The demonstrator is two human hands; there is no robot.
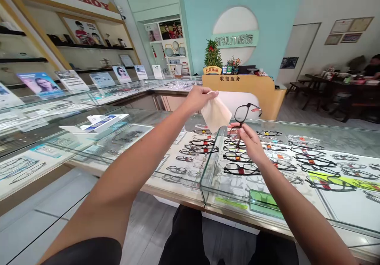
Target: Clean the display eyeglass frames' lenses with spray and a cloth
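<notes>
My left hand (200, 98) pinches the upper corner of a cream cleaning cloth (216, 113), which hangs down above the glass display case. Close by on the right, my right hand (248, 139) grips a pair of dark-framed eyeglasses (241, 113) by one side. The glasses are turned upright, with one lens above the fingers and the other lower, partly behind them. A small red mark shows near the upper temple. The cloth and the glasses are apart.
Below my hands, the glass display case (208, 174) holds rows of eyeglasses. An opened white box (102, 123) lies on the glass to the left. Beyond stands a yellow service counter (240, 92) with plants. A person sits at a dark table (335, 86) far right.
</notes>
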